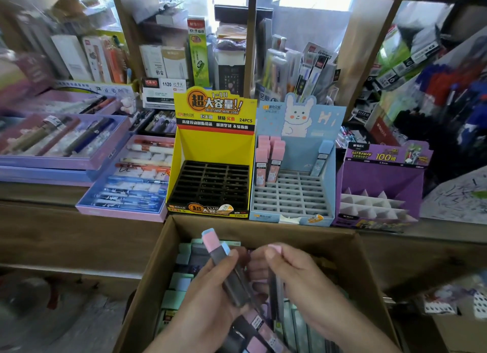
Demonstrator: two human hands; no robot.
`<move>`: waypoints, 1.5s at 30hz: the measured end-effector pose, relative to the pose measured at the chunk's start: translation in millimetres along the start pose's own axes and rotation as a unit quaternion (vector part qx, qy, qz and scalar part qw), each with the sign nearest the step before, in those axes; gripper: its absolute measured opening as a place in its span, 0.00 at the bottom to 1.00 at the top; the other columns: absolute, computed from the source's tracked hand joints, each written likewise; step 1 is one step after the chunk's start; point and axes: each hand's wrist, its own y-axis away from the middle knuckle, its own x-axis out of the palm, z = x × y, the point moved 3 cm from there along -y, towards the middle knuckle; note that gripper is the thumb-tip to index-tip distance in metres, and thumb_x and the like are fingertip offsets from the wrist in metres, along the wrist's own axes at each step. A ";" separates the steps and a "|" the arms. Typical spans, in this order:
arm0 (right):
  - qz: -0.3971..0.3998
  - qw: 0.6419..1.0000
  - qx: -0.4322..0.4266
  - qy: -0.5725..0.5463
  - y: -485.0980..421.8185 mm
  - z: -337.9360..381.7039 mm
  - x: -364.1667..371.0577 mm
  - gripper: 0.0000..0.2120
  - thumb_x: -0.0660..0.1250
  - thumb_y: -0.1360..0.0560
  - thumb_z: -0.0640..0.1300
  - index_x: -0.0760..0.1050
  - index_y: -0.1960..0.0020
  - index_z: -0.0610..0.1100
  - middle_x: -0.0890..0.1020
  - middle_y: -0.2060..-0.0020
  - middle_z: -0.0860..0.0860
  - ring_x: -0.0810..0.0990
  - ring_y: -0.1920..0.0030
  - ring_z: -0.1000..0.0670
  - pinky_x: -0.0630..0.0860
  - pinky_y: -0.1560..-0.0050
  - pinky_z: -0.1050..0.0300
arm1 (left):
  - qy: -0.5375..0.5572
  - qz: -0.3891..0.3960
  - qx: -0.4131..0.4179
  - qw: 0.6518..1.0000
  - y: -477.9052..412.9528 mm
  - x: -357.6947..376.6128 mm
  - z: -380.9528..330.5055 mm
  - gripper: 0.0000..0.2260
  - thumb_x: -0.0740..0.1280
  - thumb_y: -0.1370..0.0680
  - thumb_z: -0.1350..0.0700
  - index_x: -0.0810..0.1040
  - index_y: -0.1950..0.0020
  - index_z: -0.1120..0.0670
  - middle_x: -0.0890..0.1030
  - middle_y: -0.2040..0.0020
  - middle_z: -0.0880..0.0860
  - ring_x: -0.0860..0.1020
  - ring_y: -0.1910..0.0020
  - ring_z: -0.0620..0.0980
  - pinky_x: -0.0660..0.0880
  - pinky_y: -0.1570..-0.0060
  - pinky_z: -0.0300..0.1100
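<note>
So I'm standing next to this person at the stationery counter. Their left hand (210,286) is wrapped around a small bundle of lead cases (232,279), dark bodies with pink and blue caps sticking out above the fingers. It looks like two or three in there, but the blur makes it hard to count. The right hand (295,281) is pinching a single pink-capped case (274,248) between thumb and fingers, cap end up, just beside the bundle. Both hands are held over an open cardboard box (263,232) packed with more of the same cases in mint, blue and pink.

Right behind the box on the counter is the blue bunny display (292,194). It has a handful of pink cases (268,160) standing in the back left slots and one blue case (320,159) leaning at the back right, with the other slots bare. To its left is a yellow display (210,152) with a black grid, and on the right a purple display (382,178)
</note>
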 end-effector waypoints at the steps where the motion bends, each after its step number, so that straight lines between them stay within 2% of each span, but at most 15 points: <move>1: -0.009 0.999 0.004 -0.031 -0.9 2.0 -4.4 0.15 0.63 0.21 0.58 0.84 0.49 0.52 0.87 0.52 0.42 0.87 0.49 0.43 0.83 0.43 0.45 | -0.007 -0.013 0.004 1.000 0.6 -0.8 -2.0 0.12 0.68 0.21 0.55 0.80 0.41 0.59 0.83 0.45 0.64 0.81 0.49 0.65 0.78 0.46 0.64; 4: -0.025 0.998 0.013 -0.060 -1.3 9.8 -14.4 0.16 0.61 0.23 0.58 0.85 0.47 0.53 0.84 0.59 0.47 0.82 0.57 0.49 0.79 0.54 0.57 | -0.037 -0.049 0.026 0.998 1.4 -0.1 -5.3 0.09 0.67 0.21 0.55 0.80 0.44 0.57 0.84 0.53 0.61 0.82 0.53 0.61 0.80 0.52 0.58; 8: -0.003 0.970 0.074 -0.230 -1.1 17.2 -16.8 0.20 0.61 0.19 0.54 0.86 0.42 0.43 0.80 0.57 0.45 0.77 0.57 0.49 0.73 0.53 0.53 | -0.045 -0.070 0.042 0.996 4.9 3.6 -8.3 0.10 0.65 0.19 0.55 0.78 0.42 0.60 0.82 0.63 0.63 0.80 0.68 0.58 0.79 0.68 0.47; 11: -0.018 0.961 0.061 -0.271 -2.2 22.2 -17.5 0.16 0.65 0.24 0.42 0.85 0.42 0.39 0.81 0.57 0.44 0.77 0.57 0.48 0.74 0.55 0.55 | -0.058 -0.073 0.047 0.995 9.5 4.3 -9.5 0.12 0.65 0.19 0.55 0.79 0.42 0.62 0.79 0.68 0.60 0.76 0.73 0.56 0.74 0.69 0.45; 13: -0.040 0.968 0.035 -0.245 -2.8 22.2 -18.7 0.14 0.63 0.22 0.36 0.85 0.42 0.39 0.84 0.58 0.46 0.81 0.57 0.50 0.78 0.58 0.57 | -0.060 -0.069 0.057 0.994 12.5 4.5 -10.1 0.13 0.65 0.19 0.55 0.79 0.41 0.63 0.77 0.69 0.60 0.74 0.73 0.55 0.71 0.67 0.45; 15: -0.046 0.976 0.012 -0.215 -1.9 21.4 -18.8 0.13 0.65 0.23 0.36 0.85 0.42 0.40 0.82 0.62 0.45 0.81 0.63 0.47 0.80 0.65 0.56 | -0.064 -0.071 0.069 0.993 14.2 4.2 -10.9 0.13 0.65 0.19 0.55 0.77 0.40 0.64 0.77 0.69 0.60 0.72 0.72 0.55 0.69 0.66 0.45; 17: -0.053 0.986 -0.010 -0.161 -0.6 21.1 -19.0 0.11 0.68 0.23 0.37 0.85 0.43 0.43 0.80 0.63 0.41 0.77 0.68 0.42 0.80 0.64 0.50 | -0.065 -0.077 0.078 0.992 14.8 3.8 -11.4 0.13 0.64 0.18 0.56 0.76 0.40 0.65 0.77 0.68 0.62 0.71 0.72 0.55 0.67 0.66 0.45; 19: -0.080 0.992 -0.038 -0.088 -0.4 20.0 -22.3 0.10 0.69 0.22 0.36 0.86 0.45 0.47 0.86 0.57 0.42 0.82 0.63 0.42 0.82 0.54 0.50 | -0.062 -0.082 0.082 0.991 14.4 3.2 -11.4 0.14 0.64 0.18 0.57 0.75 0.39 0.67 0.76 0.66 0.63 0.71 0.72 0.55 0.66 0.67 0.45; 20: -0.092 0.993 -0.051 -0.062 -0.3 20.8 -23.3 0.11 0.70 0.22 0.35 0.86 0.46 0.48 0.88 0.54 0.44 0.85 0.58 0.44 0.82 0.53 0.53 | -0.060 -0.085 0.081 0.991 13.8 3.6 -11.4 0.14 0.64 0.18 0.57 0.75 0.39 0.67 0.76 0.65 0.64 0.71 0.72 0.55 0.66 0.67 0.45; 23: -0.103 0.992 -0.074 -0.027 0.2 30.0 -23.8 0.13 0.73 0.24 0.35 0.87 0.49 0.52 0.89 0.52 0.47 0.87 0.53 0.51 0.82 0.54 0.60 | -0.073 -0.099 0.085 0.989 12.7 4.2 -13.5 0.13 0.67 0.20 0.57 0.79 0.43 0.67 0.77 0.65 0.65 0.71 0.72 0.56 0.67 0.69 0.45; 26: -0.113 0.989 -0.099 -0.008 -2.2 46.5 -29.9 0.11 0.74 0.25 0.36 0.87 0.50 0.51 0.89 0.53 0.49 0.88 0.50 0.50 0.83 0.50 0.59 | -0.095 -0.109 0.082 0.986 11.0 2.5 -15.4 0.12 0.68 0.21 0.55 0.81 0.47 0.65 0.78 0.66 0.64 0.73 0.75 0.56 0.70 0.75 0.43; 30: -0.144 0.979 -0.144 -0.003 -11.6 79.1 -43.9 0.07 0.75 0.26 0.38 0.88 0.52 0.48 0.89 0.54 0.51 0.87 0.52 0.54 0.79 0.55 0.69 | -0.103 -0.111 0.093 0.984 7.3 1.0 -16.6 0.13 0.68 0.21 0.55 0.81 0.46 0.65 0.79 0.66 0.63 0.74 0.73 0.56 0.70 0.73 0.43; 35: -0.201 0.946 -0.251 0.036 -33.0 120.4 -60.7 0.09 0.74 0.25 0.36 0.86 0.52 0.49 0.88 0.61 0.50 0.83 0.64 0.55 0.81 0.59 0.64 | -0.081 -0.100 0.098 0.987 2.0 5.5 -28.4 0.12 0.68 0.21 0.55 0.81 0.46 0.63 0.78 0.65 0.62 0.74 0.74 0.55 0.70 0.75 0.41; 40: -0.226 0.927 -0.280 0.105 -56.3 132.0 -70.6 0.10 0.73 0.24 0.36 0.84 0.50 0.51 0.88 0.59 0.50 0.85 0.60 0.53 0.84 0.55 0.60 | -0.052 -0.081 0.117 0.988 -6.9 11.9 -50.0 0.11 0.66 0.19 0.56 0.78 0.45 0.63 0.78 0.64 0.62 0.72 0.71 0.54 0.68 0.77 0.40; 45: -0.224 0.923 -0.275 0.147 -75.7 126.4 -68.8 0.08 0.75 0.25 0.37 0.84 0.49 0.49 0.87 0.59 0.49 0.85 0.58 0.53 0.84 0.53 0.58 | -0.040 -0.080 0.139 0.986 -19.6 8.6 -53.7 0.11 0.64 0.18 0.55 0.77 0.43 0.62 0.78 0.65 0.60 0.73 0.73 0.52 0.68 0.77 0.40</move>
